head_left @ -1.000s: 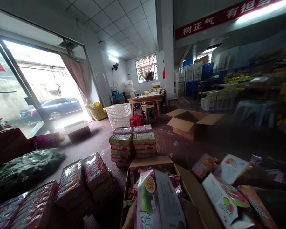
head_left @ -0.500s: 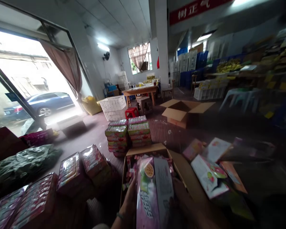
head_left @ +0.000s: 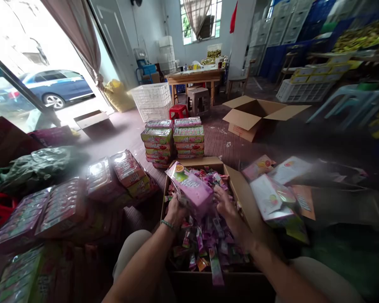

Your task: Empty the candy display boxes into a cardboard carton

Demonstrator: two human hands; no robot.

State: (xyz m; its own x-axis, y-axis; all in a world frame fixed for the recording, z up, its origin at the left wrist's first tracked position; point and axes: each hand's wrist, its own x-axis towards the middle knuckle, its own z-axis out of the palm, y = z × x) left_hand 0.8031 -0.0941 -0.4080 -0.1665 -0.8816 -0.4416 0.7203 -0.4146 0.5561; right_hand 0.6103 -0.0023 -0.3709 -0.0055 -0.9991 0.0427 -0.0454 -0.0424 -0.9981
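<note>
A pink and green candy box (head_left: pixel 189 187) is tilted over an open cardboard carton (head_left: pixel 240 185) on the floor in front of me. My left hand (head_left: pixel 174 210) grips the box's near left end. My right hand (head_left: pixel 225 205) is closed at the box's right side, over the loose candy sticks (head_left: pixel 208 240) that fill the carton. Both forearms reach forward from my knees.
Wrapped candy boxes (head_left: pixel 66 202) lie at my left. A neat stack of boxes (head_left: pixel 173 139) stands beyond the carton. Flattened printed sleeves (head_left: pixel 278 189) lie at my right. Farther off are an open cardboard box (head_left: pixel 259 115), a white crate (head_left: pixel 151 99), stools and a wooden table (head_left: pixel 194 75).
The view tipped down from the room toward the carton. The candy box went from upright near my face to tilted low over the carton, and both hands and forearms came into view.
</note>
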